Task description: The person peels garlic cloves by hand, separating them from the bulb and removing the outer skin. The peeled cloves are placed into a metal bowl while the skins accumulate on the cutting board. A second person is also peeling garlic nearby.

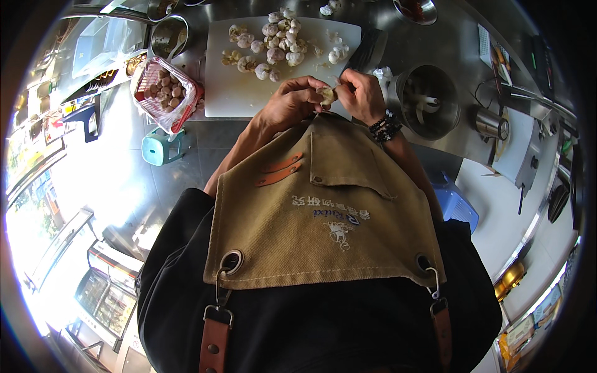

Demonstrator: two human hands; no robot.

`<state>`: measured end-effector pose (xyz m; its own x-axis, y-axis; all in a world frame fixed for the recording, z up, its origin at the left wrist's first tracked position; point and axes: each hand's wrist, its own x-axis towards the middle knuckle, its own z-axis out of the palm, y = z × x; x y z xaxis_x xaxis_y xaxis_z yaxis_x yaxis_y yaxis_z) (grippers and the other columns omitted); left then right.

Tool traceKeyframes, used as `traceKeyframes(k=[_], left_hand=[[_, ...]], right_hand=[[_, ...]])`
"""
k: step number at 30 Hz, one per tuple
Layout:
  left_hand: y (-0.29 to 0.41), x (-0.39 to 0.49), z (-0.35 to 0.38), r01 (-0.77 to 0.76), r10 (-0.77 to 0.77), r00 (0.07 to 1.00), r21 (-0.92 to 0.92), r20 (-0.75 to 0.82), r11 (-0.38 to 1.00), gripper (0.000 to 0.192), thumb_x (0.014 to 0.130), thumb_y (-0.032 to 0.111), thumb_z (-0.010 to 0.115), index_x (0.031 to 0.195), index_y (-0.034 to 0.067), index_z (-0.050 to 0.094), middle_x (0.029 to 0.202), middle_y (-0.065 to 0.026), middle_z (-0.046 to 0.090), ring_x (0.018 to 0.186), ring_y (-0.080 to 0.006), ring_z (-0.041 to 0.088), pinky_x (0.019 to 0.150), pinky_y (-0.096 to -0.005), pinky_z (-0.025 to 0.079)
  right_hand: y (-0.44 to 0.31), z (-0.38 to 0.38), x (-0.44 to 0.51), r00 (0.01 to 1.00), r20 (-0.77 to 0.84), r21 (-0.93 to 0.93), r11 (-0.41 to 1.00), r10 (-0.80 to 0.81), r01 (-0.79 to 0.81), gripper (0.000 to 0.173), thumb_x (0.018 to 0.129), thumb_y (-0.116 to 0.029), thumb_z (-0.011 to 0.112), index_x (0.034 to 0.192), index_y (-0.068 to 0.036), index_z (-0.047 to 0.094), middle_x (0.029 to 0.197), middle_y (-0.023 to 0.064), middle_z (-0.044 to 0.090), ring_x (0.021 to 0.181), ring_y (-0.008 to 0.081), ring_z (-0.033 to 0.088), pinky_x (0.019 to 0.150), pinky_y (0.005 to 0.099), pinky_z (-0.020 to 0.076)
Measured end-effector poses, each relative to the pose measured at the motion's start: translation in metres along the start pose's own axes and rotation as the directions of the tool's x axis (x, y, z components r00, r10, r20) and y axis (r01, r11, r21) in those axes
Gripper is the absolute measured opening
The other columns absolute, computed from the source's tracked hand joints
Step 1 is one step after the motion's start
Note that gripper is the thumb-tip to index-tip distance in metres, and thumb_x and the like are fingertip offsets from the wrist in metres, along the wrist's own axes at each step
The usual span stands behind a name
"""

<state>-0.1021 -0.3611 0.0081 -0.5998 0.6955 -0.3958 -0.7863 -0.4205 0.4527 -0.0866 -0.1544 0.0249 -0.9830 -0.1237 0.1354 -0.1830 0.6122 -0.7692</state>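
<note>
My left hand (296, 101) pinches a pale, partly peeled piece of garlic (328, 95) between thumb and fingers, just above the near edge of a white cutting board (228, 95). Close against its right side is my right hand (363, 95), fingers curled and thumb pressed in, pinching thin garlic skin (335, 81). What lies inside its fist is hidden. A heap of whole garlic bulbs (283, 39) covers the far middle of the board. Another bulb (338, 53) lies at the board's right, with loose skins (317, 49) beside it.
Left of the board, a red-and-white plastic basket (142, 86) lined with a bag holds brown round items (165, 91). A metal pot (151, 42) stands behind it. At right are a deep steel pot (447, 123) and black plastic (368, 49). Stools (156, 150) sit below the counter.
</note>
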Motion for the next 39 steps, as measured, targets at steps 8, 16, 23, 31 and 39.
traceKeyframes(k=[8, 16, 23, 31, 39], left_hand=[[-0.002, 0.002, -0.007, -0.117, 0.122, 0.992, -0.123, 0.031, 0.986, 0.023, 0.087, -0.001, 0.065, 0.110, -0.002, 0.063, 0.106, -0.0116, 0.068, 0.093, -0.0182, 0.062, 0.083, -0.0289, 0.050], [0.001, -0.005, 0.004, -0.226, 0.247, 0.963, 0.176, -0.111, 0.958, 0.020, 0.090, 0.003, 0.071, 0.108, -0.002, 0.066, 0.101, -0.0081, 0.070, 0.091, -0.0149, 0.063, 0.085, -0.0286, 0.051], [0.007, -0.011, 0.018, -0.146, 0.233, 0.962, 0.453, -0.141, 0.879, 0.029, 0.089, 0.014, 0.076, 0.112, -0.003, 0.069, 0.101, -0.0090, 0.072, 0.093, -0.0144, 0.065, 0.086, -0.0290, 0.052], [0.011, -0.013, 0.024, -0.108, 0.263, 0.955, 0.659, -0.141, 0.744, 0.031, 0.088, 0.020, 0.075, 0.109, -0.002, 0.072, 0.097, -0.0082, 0.074, 0.088, -0.0125, 0.066, 0.082, -0.0274, 0.053], [0.008, -0.006, 0.029, -0.053, 0.240, 0.945, 0.618, -0.224, 0.784, 0.034, 0.089, 0.023, 0.074, 0.110, -0.003, 0.072, 0.097, -0.0074, 0.072, 0.090, -0.0129, 0.065, 0.082, -0.0277, 0.051]], right_hand=[[-0.008, -0.001, -0.007, 0.969, 0.102, 0.438, 0.865, 0.223, -0.245, 0.027, 0.090, -0.027, 0.069, 0.099, -0.002, 0.064, 0.078, 0.0052, 0.067, 0.065, 0.0112, 0.061, 0.058, 0.0284, 0.0471], [-0.011, -0.003, -0.010, 0.992, 0.124, 0.377, 0.925, -0.003, -0.044, 0.038, 0.088, -0.027, 0.076, 0.115, -0.002, 0.066, 0.089, 0.0071, 0.069, 0.069, 0.0117, 0.062, 0.061, 0.0273, 0.0493], [-0.018, -0.004, -0.018, 0.999, 0.037, 0.313, 0.950, -0.025, 0.012, 0.028, 0.094, -0.013, 0.065, 0.119, -0.001, 0.063, 0.093, 0.0141, 0.071, 0.075, 0.0219, 0.070, 0.065, 0.0314, 0.0529], [-0.016, -0.001, -0.022, 0.999, 0.031, 0.212, 0.977, -0.037, 0.030, 0.027, 0.094, -0.010, 0.063, 0.119, -0.001, 0.062, 0.090, 0.0190, 0.069, 0.076, 0.0306, 0.070, 0.066, 0.0357, 0.0545], [-0.018, 0.010, -0.020, 0.991, -0.134, 0.159, 0.987, -0.012, 0.034, 0.022, 0.094, -0.010, 0.064, 0.114, -0.002, 0.065, 0.088, 0.0162, 0.070, 0.073, 0.0260, 0.070, 0.064, 0.0335, 0.0538]])
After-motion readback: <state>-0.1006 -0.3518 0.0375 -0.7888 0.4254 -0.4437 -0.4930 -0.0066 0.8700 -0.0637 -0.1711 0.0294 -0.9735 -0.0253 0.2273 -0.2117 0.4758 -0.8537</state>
